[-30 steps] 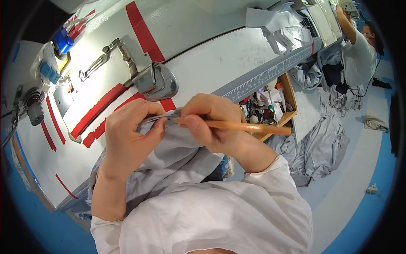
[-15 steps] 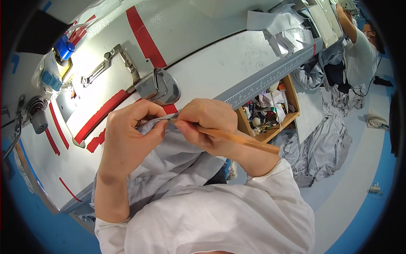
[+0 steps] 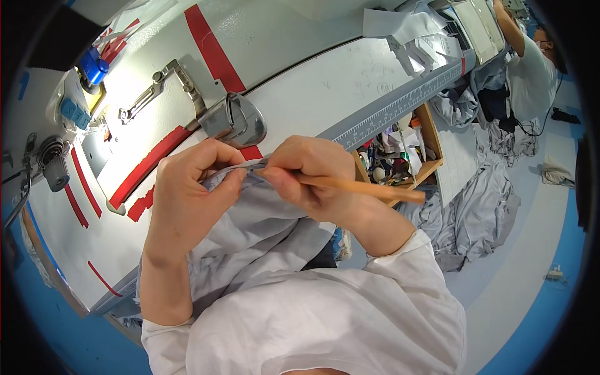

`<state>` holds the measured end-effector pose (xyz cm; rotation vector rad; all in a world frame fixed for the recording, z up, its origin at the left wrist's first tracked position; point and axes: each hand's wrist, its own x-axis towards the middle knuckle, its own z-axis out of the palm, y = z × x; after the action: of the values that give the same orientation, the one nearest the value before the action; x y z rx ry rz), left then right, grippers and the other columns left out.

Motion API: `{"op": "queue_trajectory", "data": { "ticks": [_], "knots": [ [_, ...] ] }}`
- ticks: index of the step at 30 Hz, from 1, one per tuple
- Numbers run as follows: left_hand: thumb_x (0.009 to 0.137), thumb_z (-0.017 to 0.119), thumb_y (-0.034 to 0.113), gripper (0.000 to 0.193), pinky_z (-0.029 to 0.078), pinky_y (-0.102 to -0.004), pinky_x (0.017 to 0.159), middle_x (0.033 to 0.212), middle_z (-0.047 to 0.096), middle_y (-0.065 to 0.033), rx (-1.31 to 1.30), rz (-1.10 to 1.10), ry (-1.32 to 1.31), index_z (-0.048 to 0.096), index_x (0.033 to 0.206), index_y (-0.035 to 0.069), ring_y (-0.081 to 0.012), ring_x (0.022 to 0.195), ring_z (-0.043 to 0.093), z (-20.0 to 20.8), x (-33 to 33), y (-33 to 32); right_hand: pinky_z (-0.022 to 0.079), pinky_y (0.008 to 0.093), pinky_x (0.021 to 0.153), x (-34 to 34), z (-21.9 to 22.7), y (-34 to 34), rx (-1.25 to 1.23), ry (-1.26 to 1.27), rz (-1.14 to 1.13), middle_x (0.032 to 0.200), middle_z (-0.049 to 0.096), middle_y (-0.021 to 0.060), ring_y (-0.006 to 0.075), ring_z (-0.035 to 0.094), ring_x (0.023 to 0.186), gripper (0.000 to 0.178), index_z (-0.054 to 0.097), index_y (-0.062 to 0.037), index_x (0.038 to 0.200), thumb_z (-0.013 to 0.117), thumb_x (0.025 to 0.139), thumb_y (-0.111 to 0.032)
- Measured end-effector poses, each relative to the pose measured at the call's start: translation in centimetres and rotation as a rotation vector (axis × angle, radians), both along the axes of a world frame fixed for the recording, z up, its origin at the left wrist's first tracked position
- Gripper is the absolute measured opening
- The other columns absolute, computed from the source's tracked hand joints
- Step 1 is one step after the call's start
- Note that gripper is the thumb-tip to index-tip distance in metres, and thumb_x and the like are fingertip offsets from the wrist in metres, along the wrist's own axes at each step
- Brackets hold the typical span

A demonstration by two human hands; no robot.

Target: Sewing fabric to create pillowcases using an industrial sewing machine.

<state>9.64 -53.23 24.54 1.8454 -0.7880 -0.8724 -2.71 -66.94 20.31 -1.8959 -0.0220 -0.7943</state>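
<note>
Grey cloth [image 3: 259, 228] hangs from my hands over the front of the white worktable [image 3: 300, 103]. My left hand [image 3: 187, 187] pinches a folded edge of it between thumb and fingers. Close beside it, my right hand [image 3: 315, 172] is closed round a slim orange-brown wooden stick [image 3: 375, 188], whose rear end sticks out to the right past my wrist. The stick's front end meets the cloth edge by my right thumb and fingertips; its tip is too small to make out. Both hands are held above the table's front edge.
A shiny metal attachment [image 3: 234, 122] stands just beyond my hands, beside red tape [image 3: 153, 165]. A ruler strip [image 3: 381, 119] runs along the table edge. Below it, an open wooden drawer [image 3: 430, 167] holds small items. Grey cloth [image 3: 478, 200] is heaped rightward; a person [image 3: 531, 78] works beyond.
Both hands have risen slightly with the cloth. The stick's rear end has swung a little up and to the right; the grips stay the same.
</note>
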Motion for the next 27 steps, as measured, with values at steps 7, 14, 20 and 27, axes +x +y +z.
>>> {"op": "queue_trajectory", "data": {
  "ticks": [7, 14, 20, 27],
  "knots": [
    [0.062, 0.067, -0.005, 0.020, 0.043, -0.0240, 0.046, 0.073, 0.060, -0.0067, -0.349, -0.190, -0.829, 0.059, 0.078, 0.002, -0.0165, 0.055, 0.055, -1.6, -0.2, 1.0, 0.041, 0.0225, 0.047, -0.1, 0.3, 0.1, 0.142, 0.020, 0.005, 0.070, 0.060, 0.0076, 0.0114, 0.054, 0.055, 0.014, 0.053, 0.0003, 0.081, 0.060, 0.089, -0.009],
    [0.064, 0.068, -0.001, 0.018, 0.038, -0.0246, 0.040, 0.078, 0.060, -0.0070, -0.453, -0.296, -1.000, 0.055, 0.075, 0.002, -0.0142, 0.049, 0.050, -2.2, 0.1, 1.9, 0.040, 0.0240, 0.045, 0.4, 0.0, 0.2, 0.037, -0.004, 0.011, 0.070, 0.060, 0.0067, 0.0140, 0.053, 0.051, 0.014, 0.054, -0.0015, 0.080, 0.063, 0.086, -0.009],
    [0.065, 0.069, 0.000, 0.018, 0.038, -0.0246, 0.040, 0.078, 0.060, -0.0080, -0.491, -0.284, -1.005, 0.054, 0.074, 0.002, -0.0146, 0.050, 0.051, -2.4, 0.1, 1.8, 0.040, 0.0262, 0.044, 0.5, 0.0, 0.3, 0.004, -0.003, 0.052, 0.066, 0.060, 0.0058, 0.0179, 0.054, 0.049, 0.014, 0.055, -0.0039, 0.078, 0.067, 0.083, -0.010],
    [0.064, 0.070, -0.001, 0.019, 0.039, -0.0244, 0.041, 0.078, 0.060, -0.0080, -0.472, -0.314, -0.997, 0.054, 0.075, 0.002, -0.0149, 0.050, 0.052, -2.3, 0.0, 1.9, 0.040, 0.0259, 0.045, 0.4, 0.4, -0.2, 0.014, 0.010, 0.097, 0.066, 0.059, 0.0055, 0.0170, 0.054, 0.051, 0.014, 0.054, -0.0033, 0.075, 0.065, 0.083, -0.008]
  ]
}}
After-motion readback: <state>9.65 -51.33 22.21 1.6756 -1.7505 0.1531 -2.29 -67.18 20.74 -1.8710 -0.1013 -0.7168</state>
